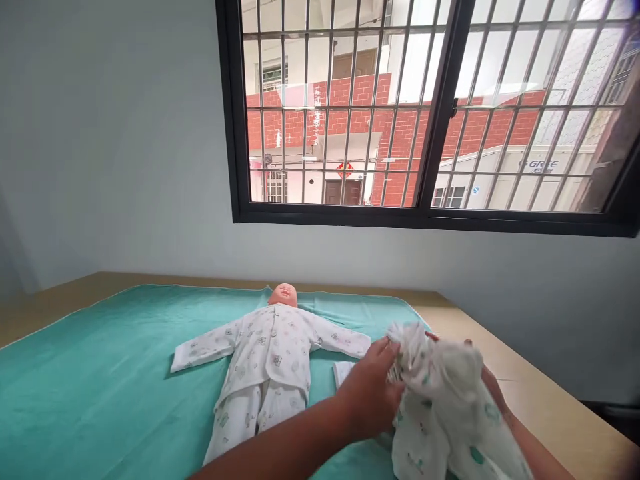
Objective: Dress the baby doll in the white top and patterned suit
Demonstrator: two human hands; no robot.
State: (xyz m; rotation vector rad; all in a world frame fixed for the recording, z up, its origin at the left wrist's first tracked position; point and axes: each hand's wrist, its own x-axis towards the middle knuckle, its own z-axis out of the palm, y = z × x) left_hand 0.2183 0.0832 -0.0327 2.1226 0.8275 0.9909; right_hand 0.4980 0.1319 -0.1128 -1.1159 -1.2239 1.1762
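A baby doll [273, 353] in white printed pyjamas lies on its back, arms spread, on a teal cloth [100, 393]. To its right I hold up a bunched white garment with green prints [445, 407]. My left hand [370, 393] pinches its left side, fingers closed on the fabric. My right hand [493, 387] is mostly hidden behind the garment and grips it from the far side. A small folded white cloth [344, 371] lies on the teal cloth just beyond my left hand.
The teal cloth covers a wooden table [540, 393] that stands against a grey wall. Bare wood shows along the right side and back edge. A barred window [430, 107] is above. Something dark [613, 413] stands past the table's right edge.
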